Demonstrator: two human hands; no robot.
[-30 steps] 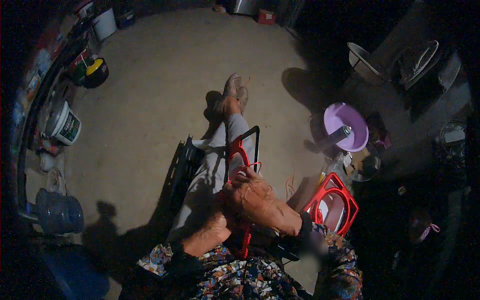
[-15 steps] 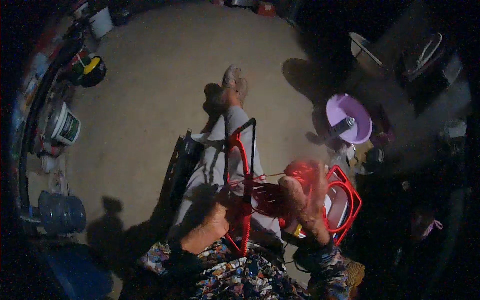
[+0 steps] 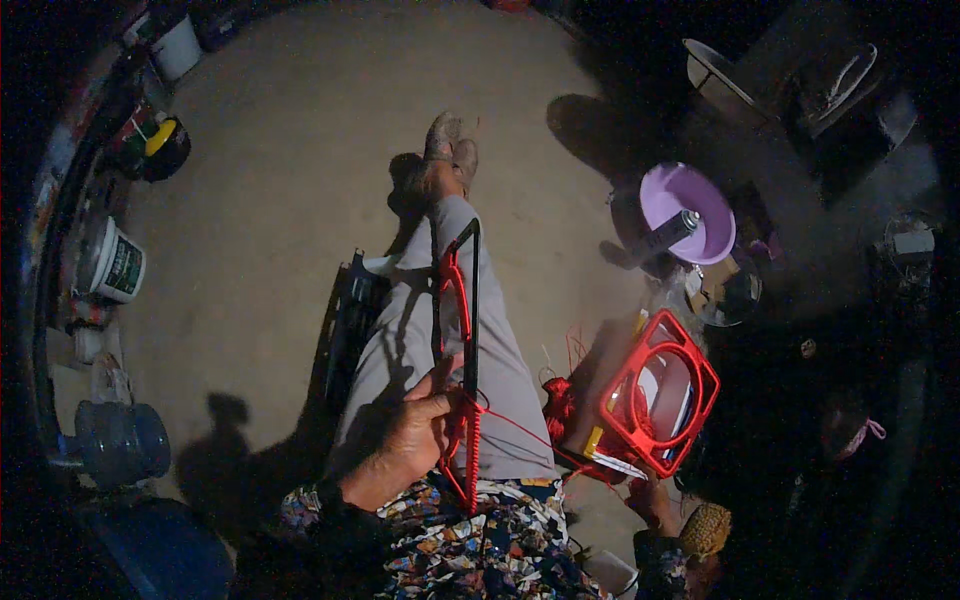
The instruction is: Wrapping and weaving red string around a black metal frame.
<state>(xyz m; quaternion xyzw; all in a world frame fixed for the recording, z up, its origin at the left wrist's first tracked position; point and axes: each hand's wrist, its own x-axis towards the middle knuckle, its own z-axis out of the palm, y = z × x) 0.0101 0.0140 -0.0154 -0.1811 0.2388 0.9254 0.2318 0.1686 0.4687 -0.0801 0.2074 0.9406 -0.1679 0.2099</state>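
I sit on the floor with my legs stretched out. My left hand (image 3: pixel 412 435) grips a black rectangular frame (image 3: pixel 471 300) that stands on my lap, partly wrapped in red cord (image 3: pixel 458 290). A strand of cord runs from the frame down to the right, toward my right hand (image 3: pixel 652 500). That hand is low beside my hip, just under a red woven frame (image 3: pixel 690 385); its fingers are too dark to read. A bundle of red cord (image 3: pixel 558 398) lies between my leg and the woven frame.
A purple bowl (image 3: pixel 700 200) with a grey can (image 3: pixel 668 233) stands to the right. At the left wall are a white bucket (image 3: pixel 118 265), a grey-blue jug (image 3: pixel 120 440) and a yellow and black object (image 3: pixel 162 145). A black object (image 3: pixel 345 320) lies beside my left leg.
My right hand left the black frame, swung out to the right with the red cord, and now sits low by my right hip. My left hand kept its hold on the frame.
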